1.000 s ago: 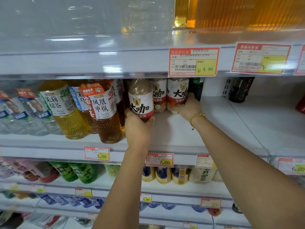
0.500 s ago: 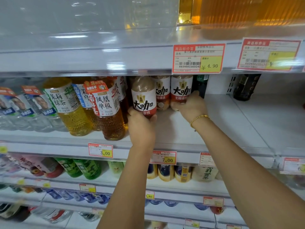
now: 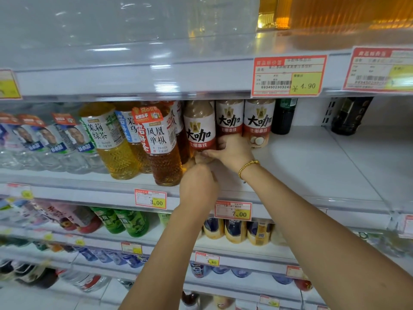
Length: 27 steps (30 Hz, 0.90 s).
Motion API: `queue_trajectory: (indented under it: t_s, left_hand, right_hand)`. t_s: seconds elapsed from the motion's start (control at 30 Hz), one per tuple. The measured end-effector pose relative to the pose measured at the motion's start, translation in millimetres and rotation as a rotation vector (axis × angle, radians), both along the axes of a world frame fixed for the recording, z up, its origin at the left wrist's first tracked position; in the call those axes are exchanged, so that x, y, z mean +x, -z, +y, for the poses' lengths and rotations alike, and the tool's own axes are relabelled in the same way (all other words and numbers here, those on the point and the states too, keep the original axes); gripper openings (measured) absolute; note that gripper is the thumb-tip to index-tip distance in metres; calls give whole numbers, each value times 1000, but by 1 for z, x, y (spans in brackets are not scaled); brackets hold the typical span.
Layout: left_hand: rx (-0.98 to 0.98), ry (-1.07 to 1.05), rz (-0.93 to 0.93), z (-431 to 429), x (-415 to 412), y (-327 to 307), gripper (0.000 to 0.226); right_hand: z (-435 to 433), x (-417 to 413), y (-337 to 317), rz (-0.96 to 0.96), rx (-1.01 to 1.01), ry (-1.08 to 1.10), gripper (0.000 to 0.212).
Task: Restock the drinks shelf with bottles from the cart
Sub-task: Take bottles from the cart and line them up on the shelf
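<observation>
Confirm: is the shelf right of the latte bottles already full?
No, the shelf right of the latte bottles is mostly bare, holding only two dark bottles at the back.

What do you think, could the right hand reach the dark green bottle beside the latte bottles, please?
Probably yes: the right hand is at the base of the front latte bottle, and bare shelf in front of the dark green bottle leaves an open approach.
</observation>
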<state>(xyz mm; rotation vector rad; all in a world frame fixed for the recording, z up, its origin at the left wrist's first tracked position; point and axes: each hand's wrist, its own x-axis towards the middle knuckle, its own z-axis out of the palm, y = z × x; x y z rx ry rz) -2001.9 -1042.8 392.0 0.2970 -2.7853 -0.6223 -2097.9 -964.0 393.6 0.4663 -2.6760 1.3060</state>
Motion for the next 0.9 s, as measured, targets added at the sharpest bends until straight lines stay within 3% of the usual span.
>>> queue_trajectory:
  t_s: [0.2, 0.3, 0.37, 0.47, 0.5, 0.57, 0.67, 0.9]
  left_hand:
    - [-12, -25, 23, -1, -6, 10, 58]
    - [23, 23, 82, 3, 0, 7, 53]
    - [119, 79, 232, 4, 13, 6, 44]
    - [329, 219, 517, 17, 50, 13, 17]
    - [371, 273, 534, 25, 65, 21, 20]
    - [430, 394, 461, 43, 93, 44, 34]
    - [453, 568, 223, 74, 121, 98, 42]
    - [416, 729, -476, 159, 147, 237, 6]
  right_hand:
    - [0, -1, 2, 19, 51, -54, 36]
    - [2, 6, -1, 13, 82, -59, 33]
    - [11, 21, -10, 7, 86, -51, 26]
    - [50, 60, -19, 26, -62, -1, 29]
    - [67, 80, -17, 47, -108, 34, 32]
    - [105, 122, 2, 41, -135, 94, 38]
    - [162, 185, 60, -124, -116, 177, 41]
    - [298, 296, 250, -683, -136, 706, 17]
